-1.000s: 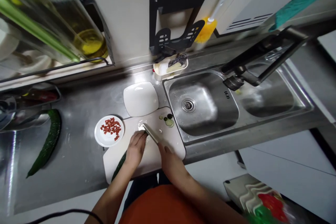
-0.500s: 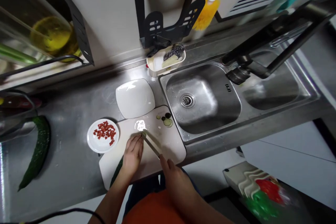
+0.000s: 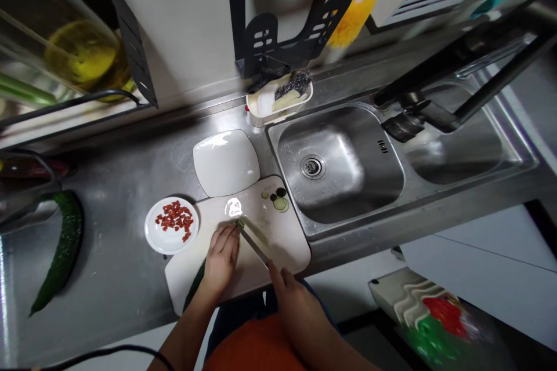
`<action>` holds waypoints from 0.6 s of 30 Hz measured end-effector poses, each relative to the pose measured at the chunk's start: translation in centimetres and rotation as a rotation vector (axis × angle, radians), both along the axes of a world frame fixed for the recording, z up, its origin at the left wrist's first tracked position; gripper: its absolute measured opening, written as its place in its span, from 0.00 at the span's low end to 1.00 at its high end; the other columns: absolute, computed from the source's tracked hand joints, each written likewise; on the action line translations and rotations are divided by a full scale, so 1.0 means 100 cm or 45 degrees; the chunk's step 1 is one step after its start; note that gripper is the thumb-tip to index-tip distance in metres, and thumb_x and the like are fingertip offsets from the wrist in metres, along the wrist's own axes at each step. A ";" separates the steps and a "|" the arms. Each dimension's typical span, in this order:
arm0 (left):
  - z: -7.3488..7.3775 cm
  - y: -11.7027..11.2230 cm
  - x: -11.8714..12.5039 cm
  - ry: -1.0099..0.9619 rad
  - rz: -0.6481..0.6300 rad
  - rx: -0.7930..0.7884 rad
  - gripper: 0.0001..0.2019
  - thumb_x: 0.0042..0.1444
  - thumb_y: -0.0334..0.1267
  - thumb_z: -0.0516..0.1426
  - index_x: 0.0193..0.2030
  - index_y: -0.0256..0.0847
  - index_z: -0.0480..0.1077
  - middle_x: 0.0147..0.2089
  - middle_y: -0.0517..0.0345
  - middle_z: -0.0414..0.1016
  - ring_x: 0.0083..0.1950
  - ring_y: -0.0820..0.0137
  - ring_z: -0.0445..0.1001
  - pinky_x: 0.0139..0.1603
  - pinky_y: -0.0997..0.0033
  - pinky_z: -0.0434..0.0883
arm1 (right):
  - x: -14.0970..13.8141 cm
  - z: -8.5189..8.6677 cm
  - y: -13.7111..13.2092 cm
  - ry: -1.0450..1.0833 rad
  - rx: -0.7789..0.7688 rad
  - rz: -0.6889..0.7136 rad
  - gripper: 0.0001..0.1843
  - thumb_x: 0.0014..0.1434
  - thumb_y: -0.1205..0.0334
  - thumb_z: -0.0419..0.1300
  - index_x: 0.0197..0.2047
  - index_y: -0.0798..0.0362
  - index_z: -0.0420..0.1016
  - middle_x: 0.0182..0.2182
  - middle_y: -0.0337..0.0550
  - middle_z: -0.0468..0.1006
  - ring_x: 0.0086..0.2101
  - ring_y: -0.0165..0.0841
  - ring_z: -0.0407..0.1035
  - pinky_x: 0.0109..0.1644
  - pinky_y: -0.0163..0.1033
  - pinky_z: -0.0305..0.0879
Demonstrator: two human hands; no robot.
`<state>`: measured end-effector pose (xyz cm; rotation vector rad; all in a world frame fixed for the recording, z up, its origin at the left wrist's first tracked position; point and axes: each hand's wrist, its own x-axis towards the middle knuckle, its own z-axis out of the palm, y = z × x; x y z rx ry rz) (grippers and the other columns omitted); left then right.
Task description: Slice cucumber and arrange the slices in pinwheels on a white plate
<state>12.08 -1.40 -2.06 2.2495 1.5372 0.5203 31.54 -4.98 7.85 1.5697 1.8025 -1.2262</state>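
Observation:
My right hand (image 3: 292, 295) is wrapped round the handle of a kitchen knife (image 3: 255, 244), whose blade slants up to the left over the white cutting board (image 3: 282, 243). Under my left hand (image 3: 221, 258) lies a dark green cucumber (image 3: 195, 284), mostly covered by the hand and forearm; its cut end shows at the fingertips, beside the blade. Several cucumber pieces (image 3: 281, 204) rest at the board's upper right corner. A square white plate (image 3: 226, 162) stands just behind the board. Left of the board, chopped red pieces (image 3: 174, 217) lie on a round white plate (image 3: 150, 232).
A whole cucumber (image 3: 67, 255) lies on the steel counter at far left. To the right is a double sink (image 3: 348, 185) with a black faucet (image 3: 409, 119) overhead. A caddy with scrubbers (image 3: 261, 119) stands by the wall, below a black rack (image 3: 261, 40).
The whole view has shifted slightly. Both hands, the knife and the cucumber keep nearly the same places on the board.

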 end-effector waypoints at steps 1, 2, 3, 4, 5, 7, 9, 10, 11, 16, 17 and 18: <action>0.000 0.000 0.000 0.005 0.000 -0.002 0.15 0.58 0.27 0.53 0.53 0.36 0.69 0.52 0.48 0.74 0.56 0.63 0.68 0.59 0.57 0.67 | 0.000 0.000 0.001 -0.004 -0.006 0.002 0.38 0.54 0.83 0.41 0.67 0.55 0.53 0.50 0.58 0.73 0.40 0.39 0.74 0.39 0.35 0.67; 0.000 0.000 0.000 0.010 0.001 -0.004 0.15 0.58 0.27 0.53 0.53 0.36 0.69 0.52 0.48 0.73 0.56 0.62 0.68 0.59 0.57 0.67 | 0.000 0.000 0.001 -0.005 -0.005 0.002 0.38 0.54 0.83 0.41 0.67 0.55 0.54 0.50 0.58 0.73 0.40 0.38 0.74 0.39 0.35 0.67; 0.000 0.000 0.000 0.013 0.002 -0.008 0.15 0.58 0.27 0.53 0.53 0.36 0.68 0.52 0.48 0.73 0.56 0.62 0.68 0.59 0.57 0.67 | 0.001 0.000 0.002 -0.006 -0.001 -0.002 0.38 0.54 0.83 0.40 0.67 0.55 0.54 0.49 0.58 0.73 0.40 0.38 0.74 0.40 0.35 0.66; 0.000 0.000 0.000 0.013 0.002 -0.012 0.16 0.58 0.27 0.53 0.53 0.36 0.68 0.52 0.49 0.73 0.56 0.62 0.68 0.59 0.57 0.67 | 0.001 0.001 0.002 -0.002 0.002 -0.008 0.38 0.55 0.83 0.40 0.67 0.55 0.54 0.49 0.57 0.73 0.40 0.38 0.74 0.39 0.35 0.66; -0.001 0.000 0.000 0.011 0.002 -0.014 0.16 0.59 0.27 0.53 0.53 0.37 0.68 0.52 0.49 0.73 0.56 0.62 0.68 0.59 0.56 0.67 | 0.001 0.001 0.003 0.004 0.004 -0.013 0.37 0.55 0.83 0.40 0.67 0.54 0.55 0.49 0.57 0.73 0.39 0.38 0.74 0.39 0.35 0.66; -0.001 0.000 0.000 0.002 0.004 -0.009 0.16 0.59 0.28 0.53 0.54 0.37 0.68 0.52 0.49 0.73 0.56 0.62 0.68 0.59 0.56 0.67 | 0.002 0.002 0.005 0.018 0.003 -0.022 0.37 0.55 0.83 0.40 0.66 0.54 0.56 0.48 0.56 0.74 0.39 0.38 0.74 0.38 0.35 0.66; -0.001 0.000 0.000 -0.007 0.004 -0.005 0.16 0.59 0.28 0.52 0.54 0.38 0.68 0.52 0.49 0.73 0.56 0.62 0.69 0.59 0.56 0.67 | 0.002 0.003 0.007 0.022 0.002 -0.022 0.36 0.55 0.83 0.39 0.65 0.54 0.57 0.48 0.56 0.74 0.38 0.39 0.75 0.37 0.36 0.66; -0.001 0.000 0.000 -0.009 0.003 -0.006 0.16 0.59 0.28 0.52 0.54 0.38 0.68 0.52 0.49 0.73 0.56 0.63 0.69 0.59 0.56 0.67 | 0.002 0.004 0.009 0.023 0.004 -0.023 0.36 0.55 0.83 0.39 0.65 0.54 0.58 0.47 0.55 0.74 0.38 0.39 0.75 0.37 0.36 0.66; -0.001 0.000 0.000 -0.012 0.002 -0.009 0.17 0.59 0.28 0.52 0.54 0.38 0.68 0.52 0.49 0.73 0.56 0.63 0.68 0.59 0.56 0.67 | 0.002 0.005 0.010 0.022 0.002 -0.024 0.36 0.55 0.82 0.39 0.64 0.54 0.58 0.47 0.55 0.74 0.38 0.39 0.75 0.37 0.36 0.66; 0.000 0.001 0.000 -0.025 0.010 -0.024 0.16 0.59 0.28 0.52 0.53 0.38 0.68 0.52 0.50 0.74 0.56 0.63 0.69 0.59 0.57 0.67 | 0.001 0.004 0.014 0.053 -0.022 -0.040 0.35 0.54 0.83 0.39 0.63 0.56 0.59 0.45 0.55 0.75 0.37 0.39 0.74 0.35 0.36 0.65; 0.000 0.001 0.000 -0.025 0.012 -0.025 0.16 0.59 0.28 0.52 0.53 0.38 0.68 0.52 0.50 0.74 0.56 0.63 0.69 0.59 0.56 0.67 | 0.001 0.003 0.014 0.064 -0.024 -0.045 0.35 0.54 0.83 0.39 0.63 0.56 0.60 0.45 0.56 0.75 0.37 0.39 0.74 0.36 0.37 0.65; 0.000 0.001 0.000 -0.025 0.014 -0.024 0.16 0.59 0.28 0.52 0.53 0.38 0.68 0.52 0.50 0.74 0.56 0.63 0.69 0.59 0.56 0.67 | 0.001 0.002 0.013 0.072 -0.023 -0.051 0.35 0.54 0.83 0.39 0.63 0.57 0.60 0.45 0.56 0.75 0.37 0.39 0.74 0.36 0.37 0.65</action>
